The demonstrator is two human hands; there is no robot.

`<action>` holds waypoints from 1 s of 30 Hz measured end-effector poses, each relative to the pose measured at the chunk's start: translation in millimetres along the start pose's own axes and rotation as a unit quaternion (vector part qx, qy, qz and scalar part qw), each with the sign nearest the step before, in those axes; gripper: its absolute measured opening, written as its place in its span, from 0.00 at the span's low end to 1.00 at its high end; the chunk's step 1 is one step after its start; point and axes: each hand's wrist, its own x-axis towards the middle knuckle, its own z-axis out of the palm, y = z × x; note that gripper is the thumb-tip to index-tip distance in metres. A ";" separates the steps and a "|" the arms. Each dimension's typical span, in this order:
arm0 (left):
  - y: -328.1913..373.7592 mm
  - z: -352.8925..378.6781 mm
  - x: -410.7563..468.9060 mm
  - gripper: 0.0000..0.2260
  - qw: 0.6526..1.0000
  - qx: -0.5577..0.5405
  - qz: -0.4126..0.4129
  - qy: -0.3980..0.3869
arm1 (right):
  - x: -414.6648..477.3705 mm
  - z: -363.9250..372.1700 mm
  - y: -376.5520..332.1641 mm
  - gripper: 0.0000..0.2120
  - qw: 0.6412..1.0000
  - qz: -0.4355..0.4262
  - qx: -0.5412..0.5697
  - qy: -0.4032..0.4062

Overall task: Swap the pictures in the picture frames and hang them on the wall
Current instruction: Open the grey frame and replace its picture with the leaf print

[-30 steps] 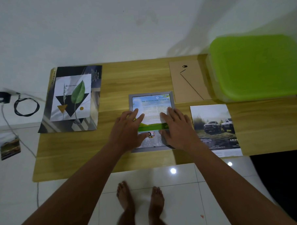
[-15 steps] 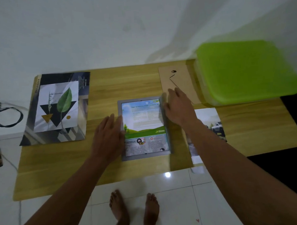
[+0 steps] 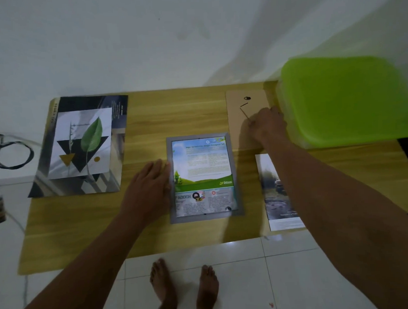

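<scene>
A grey picture frame [image 3: 170, 179] lies flat mid-table with a green-and-blue printed page [image 3: 202, 175] inside it. My left hand [image 3: 148, 189] rests flat against the frame's left edge, fingers apart. My right hand [image 3: 268, 125] lies on the brown backing board [image 3: 239, 120] at the back right, its fingers curled at the board's right edge. A car picture [image 3: 273, 193] lies right of the frame, partly under my right forearm. A leaf print [image 3: 81, 143] sits on a dark poster at the left.
A green-lidded plastic box [image 3: 345, 99] stands at the table's back right, next to the board. The wooden table [image 3: 185, 113] stands against a white wall. A black cable coil [image 3: 11, 153] lies on the floor to the left. My bare feet are below the front edge.
My right hand left the frame and reached back right onto the backing board. My left hand slid from the page to the frame's left edge.
</scene>
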 end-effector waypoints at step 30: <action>-0.2 -12.0 -1.2 0.26 0.999 0.019 -0.014 -0.032 | -82.5 -80.6 -33.1 0.28 0.988 -0.154 0.013 0.022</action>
